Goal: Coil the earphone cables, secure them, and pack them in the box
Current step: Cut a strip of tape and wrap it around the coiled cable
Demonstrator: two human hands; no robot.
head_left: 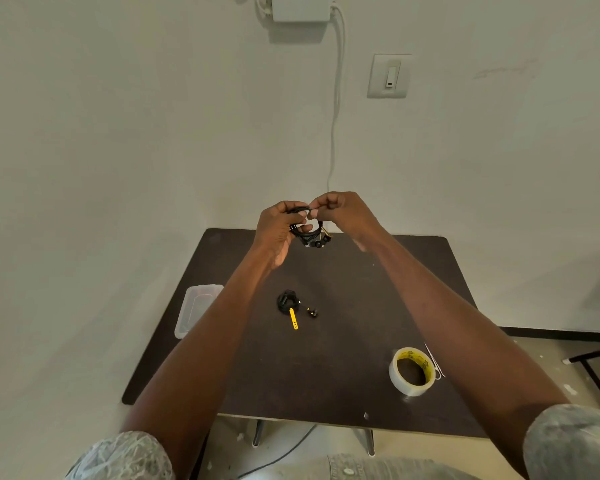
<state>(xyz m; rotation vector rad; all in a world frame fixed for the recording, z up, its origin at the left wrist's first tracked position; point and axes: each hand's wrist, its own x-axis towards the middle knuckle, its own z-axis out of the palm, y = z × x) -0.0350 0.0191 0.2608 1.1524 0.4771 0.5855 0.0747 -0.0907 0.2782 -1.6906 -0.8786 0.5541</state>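
Note:
Both hands are raised above the far edge of the dark table. My left hand grips a coil of black earphone cable, its earbuds hanging below. My right hand pinches the cable at the top of that coil. A second black earphone coil lies on the table, bound with a yellow tie, its earbuds just to the right. A clear plastic box sits at the table's left edge, partly behind my left forearm.
A roll of tape with a yellow core stands at the table's right front, a thin white tie beside it. A white wall with a switch and a hanging cable is behind the table.

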